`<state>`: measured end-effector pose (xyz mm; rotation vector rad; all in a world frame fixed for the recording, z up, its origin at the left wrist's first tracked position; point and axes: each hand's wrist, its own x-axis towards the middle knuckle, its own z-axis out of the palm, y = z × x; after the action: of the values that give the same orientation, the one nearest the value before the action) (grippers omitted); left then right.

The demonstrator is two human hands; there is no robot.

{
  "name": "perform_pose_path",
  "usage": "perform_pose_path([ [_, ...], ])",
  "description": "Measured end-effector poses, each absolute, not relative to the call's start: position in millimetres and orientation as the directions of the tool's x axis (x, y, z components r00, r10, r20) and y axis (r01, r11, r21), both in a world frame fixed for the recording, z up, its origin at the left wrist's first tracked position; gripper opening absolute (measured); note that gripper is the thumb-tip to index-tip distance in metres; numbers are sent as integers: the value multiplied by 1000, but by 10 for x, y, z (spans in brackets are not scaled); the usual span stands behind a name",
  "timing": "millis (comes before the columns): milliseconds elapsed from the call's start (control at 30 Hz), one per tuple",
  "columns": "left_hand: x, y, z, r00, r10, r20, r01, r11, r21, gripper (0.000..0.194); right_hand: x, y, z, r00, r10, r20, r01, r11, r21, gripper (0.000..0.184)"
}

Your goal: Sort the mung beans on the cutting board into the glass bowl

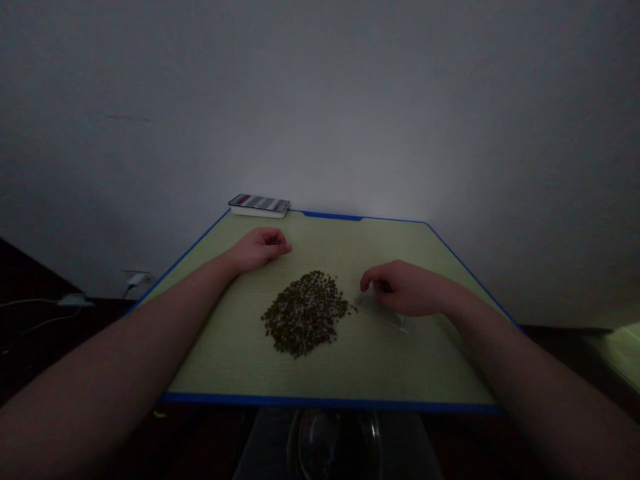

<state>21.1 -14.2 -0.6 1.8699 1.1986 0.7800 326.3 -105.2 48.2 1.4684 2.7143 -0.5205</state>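
At the far left, off the bench (235, 360), a white plug (136, 279) sits low on the wall with cables (45, 313) trailing over the dark floor. The bench is pale green with a blue edge and stands against a plain grey wall (350, 100).

On its left half the left hand (260, 249) rests palm down, fingers curled loosely under, holding nothing. Behind it, at the back left corner, one phone (259, 203) lies flat on a white box (257, 212), touching the wall side of the bench and well apart from the hand.

In the middle lies one heap of small dark green beans (306, 312), spread flat, too many to count. It sits between the two hands, nearer the right one. A few stray beans trail from its right edge towards a clear bag (385, 312).

That bag, one only, lies flat on the bench just right of the heap. The right hand (407, 288) is over its upper end, thumb and fingers pinched on the plastic; how firm the grip is I cannot tell in the dim light.

Nothing stands between heap and bag. Below the near edge, a round glass rim (335, 440) shows dimly; its contents are too dark to tell. At the far right, a corner of a second green surface (625, 350) shows.
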Motion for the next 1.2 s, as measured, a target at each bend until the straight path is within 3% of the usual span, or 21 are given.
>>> perform_pose_path([
  [567,204,-143,-11,365,925,103,452,-273,849,24,3171,-1084,450,-590,790,-167,792,527,-308,34],
  [900,207,-140,-16,365,925,103,451,-273,850,23,3249,-1026,458,-476,857,-199,865,415,-283,37],
  [1200,212,-150,-5,361,928,92,460,-263,848,24,3191,-1056,465,-513,836,-194,838,439,-323,34],
])
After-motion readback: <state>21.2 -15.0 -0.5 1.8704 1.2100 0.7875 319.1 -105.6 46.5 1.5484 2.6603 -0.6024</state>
